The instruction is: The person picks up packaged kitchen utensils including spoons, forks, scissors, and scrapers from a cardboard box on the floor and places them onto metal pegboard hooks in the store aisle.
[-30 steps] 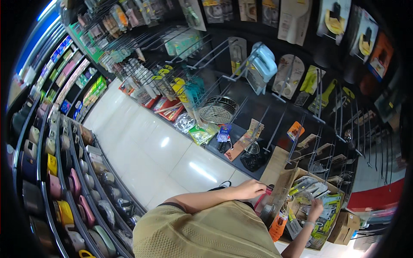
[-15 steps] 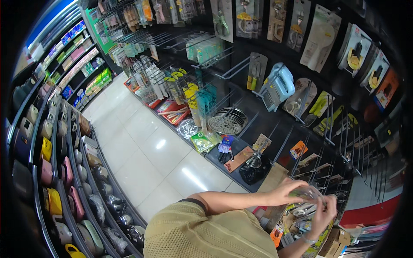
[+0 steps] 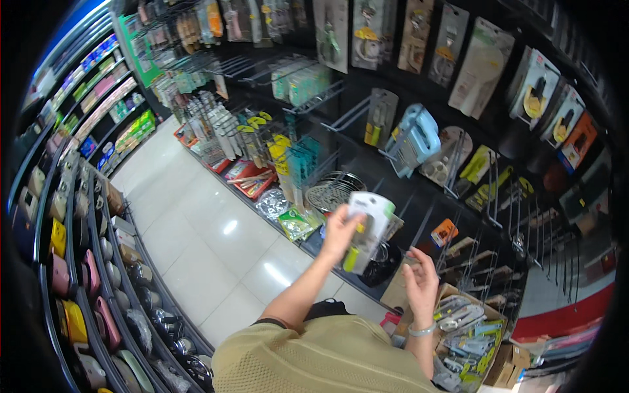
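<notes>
Left hand [image 3: 339, 230] raised, gripping carded tool [image 3: 365, 228].

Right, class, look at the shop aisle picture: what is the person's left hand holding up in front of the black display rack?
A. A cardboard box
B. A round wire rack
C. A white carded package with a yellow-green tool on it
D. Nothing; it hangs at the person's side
C: the left hand has its grip on a white carded package with a yellow-green tool, raised in front of the black display rack, while the right hand is open and empty beside it.

White carded tool pack [image 3: 367, 229], green-handled, upright, raised before hook rack
</notes>
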Demonstrator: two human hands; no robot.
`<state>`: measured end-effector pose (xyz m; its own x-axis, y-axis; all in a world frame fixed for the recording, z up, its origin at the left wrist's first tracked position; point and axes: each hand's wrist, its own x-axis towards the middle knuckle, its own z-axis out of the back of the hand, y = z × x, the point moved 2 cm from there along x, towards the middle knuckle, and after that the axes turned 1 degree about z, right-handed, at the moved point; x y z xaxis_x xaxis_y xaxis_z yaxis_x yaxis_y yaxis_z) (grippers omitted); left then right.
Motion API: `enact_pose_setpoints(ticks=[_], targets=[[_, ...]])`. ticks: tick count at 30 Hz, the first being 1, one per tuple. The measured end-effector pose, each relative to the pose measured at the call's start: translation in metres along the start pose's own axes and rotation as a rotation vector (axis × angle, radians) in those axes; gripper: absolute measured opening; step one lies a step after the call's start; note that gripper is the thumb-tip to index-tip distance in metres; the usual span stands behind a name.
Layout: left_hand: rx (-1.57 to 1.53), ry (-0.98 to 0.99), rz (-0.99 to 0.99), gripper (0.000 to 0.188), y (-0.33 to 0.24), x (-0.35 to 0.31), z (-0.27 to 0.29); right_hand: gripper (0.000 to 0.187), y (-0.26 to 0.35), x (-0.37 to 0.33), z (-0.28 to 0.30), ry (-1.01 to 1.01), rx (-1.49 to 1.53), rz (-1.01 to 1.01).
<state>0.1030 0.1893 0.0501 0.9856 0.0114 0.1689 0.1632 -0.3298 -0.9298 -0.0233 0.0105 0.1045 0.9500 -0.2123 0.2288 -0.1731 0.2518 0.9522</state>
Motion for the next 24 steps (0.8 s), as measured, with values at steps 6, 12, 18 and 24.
enact_pose_setpoints(ticks=[6, 12, 18, 24], targets=[[-0.016, -0.106, -0.094, 0.011, -0.02, 0.047, 0.013, 0.03, -0.004, -0.006, -0.007, 0.042, 0.002, -0.035], [-0.025, -0.027, -0.067, 0.015, -0.027, 0.061, -0.007, 0.03, -0.012, -0.015, -0.001, 0.06, -0.035, 0.019], [-0.01, 0.077, -0.058, 0.015, -0.025, 0.07, -0.03, 0.029, -0.012, -0.025, 0.004, 0.041, -0.041, -0.023], [-0.075, 0.108, -0.108, 0.013, -0.027, 0.073, -0.042, 0.03, -0.011, -0.027, 0.009, 0.033, -0.077, -0.024]])
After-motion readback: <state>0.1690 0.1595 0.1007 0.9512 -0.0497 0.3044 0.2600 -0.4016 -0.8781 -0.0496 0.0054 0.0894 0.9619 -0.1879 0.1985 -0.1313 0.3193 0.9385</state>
